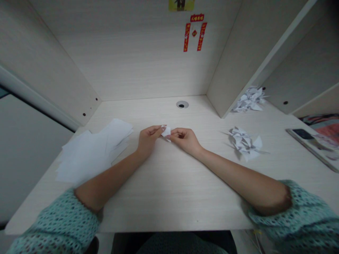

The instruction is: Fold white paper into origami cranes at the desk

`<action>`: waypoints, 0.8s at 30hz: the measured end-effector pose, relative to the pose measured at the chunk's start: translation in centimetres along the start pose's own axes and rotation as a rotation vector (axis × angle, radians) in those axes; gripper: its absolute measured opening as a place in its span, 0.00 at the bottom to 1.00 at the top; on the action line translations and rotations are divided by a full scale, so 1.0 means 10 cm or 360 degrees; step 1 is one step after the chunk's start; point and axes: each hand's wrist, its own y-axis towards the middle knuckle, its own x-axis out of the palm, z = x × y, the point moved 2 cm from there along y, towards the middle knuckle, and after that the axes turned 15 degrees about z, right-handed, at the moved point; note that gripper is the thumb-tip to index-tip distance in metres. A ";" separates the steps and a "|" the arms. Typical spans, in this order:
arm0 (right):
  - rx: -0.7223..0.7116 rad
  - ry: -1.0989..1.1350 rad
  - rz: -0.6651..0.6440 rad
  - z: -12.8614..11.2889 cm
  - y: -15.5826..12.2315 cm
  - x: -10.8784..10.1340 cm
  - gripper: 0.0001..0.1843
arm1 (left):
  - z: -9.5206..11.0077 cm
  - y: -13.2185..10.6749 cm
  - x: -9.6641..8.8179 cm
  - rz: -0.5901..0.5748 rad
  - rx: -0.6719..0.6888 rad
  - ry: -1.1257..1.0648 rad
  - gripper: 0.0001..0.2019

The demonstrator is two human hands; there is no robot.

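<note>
Between my two hands, over the middle of the desk, is a small piece of folded white paper (166,132). My left hand (149,138) pinches its left side, with the thumb lying over the paper. At its lower right edge, the thumb and fingertips of my right hand (186,140) are closed on it. The finer folds are too small to make out. Left of my left hand lies a loose stack of white paper sheets (97,148). Right of my right hand sits a pile of folded paper pieces (245,143) with pointed ends.
Another pile of folded paper (250,99) lies behind the upright divider (238,60). A phone (312,144) rests at the right, near a patterned cloth (325,127). A round cable hole (182,104) is at the back of the desk (169,197). Red stickers (194,33) are on the back panel.
</note>
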 end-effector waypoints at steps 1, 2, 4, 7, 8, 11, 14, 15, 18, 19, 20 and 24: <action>-0.0003 -0.0012 -0.0007 0.00 0.00 0.00 0.18 | 0.00 0.00 0.00 0.0025 0.0029 0.0006 0.14; -0.0005 -0.0025 -0.0016 0.00 0.00 0.00 0.18 | 0.01 0.00 -0.01 0.0047 0.0057 0.0014 0.14; -0.0011 -0.0054 -0.0026 -0.01 0.00 0.00 0.19 | 0.02 0.00 -0.01 0.0067 0.0098 0.0056 0.14; -0.0019 -0.0093 -0.0006 -0.06 -0.02 0.00 0.21 | 0.05 -0.02 -0.01 0.0065 0.0140 0.0088 0.13; -0.0022 -0.0107 0.0000 -0.09 -0.03 0.00 0.21 | 0.06 -0.03 0.00 0.0045 0.0150 0.0077 0.13; -0.0035 -0.0171 0.0012 -0.14 -0.05 0.00 0.23 | 0.08 -0.06 0.01 -0.0053 0.0188 0.0043 0.11; -0.0057 -0.0208 -0.0004 -0.16 -0.06 0.00 0.25 | 0.07 -0.07 0.01 -0.0087 0.0208 0.0061 0.10; -0.0061 -0.0209 -0.0022 -0.16 -0.07 0.00 0.26 | 0.06 -0.07 0.01 -0.0082 0.0195 0.0065 0.10; -0.0060 -0.0212 -0.0057 -0.15 -0.07 0.01 0.25 | 0.04 -0.06 0.00 -0.0048 0.0151 0.0033 0.10; -0.0058 -0.0214 -0.0058 -0.15 -0.07 0.01 0.25 | 0.04 -0.06 0.00 -0.0036 0.0147 0.0024 0.11; -0.0058 -0.0217 -0.0063 -0.15 -0.07 0.02 0.25 | 0.03 -0.06 -0.01 -0.0017 0.0149 0.0017 0.11; -0.0059 -0.0243 -0.0097 -0.15 -0.08 0.02 0.24 | 0.03 -0.05 -0.01 0.0072 0.0155 0.0017 0.12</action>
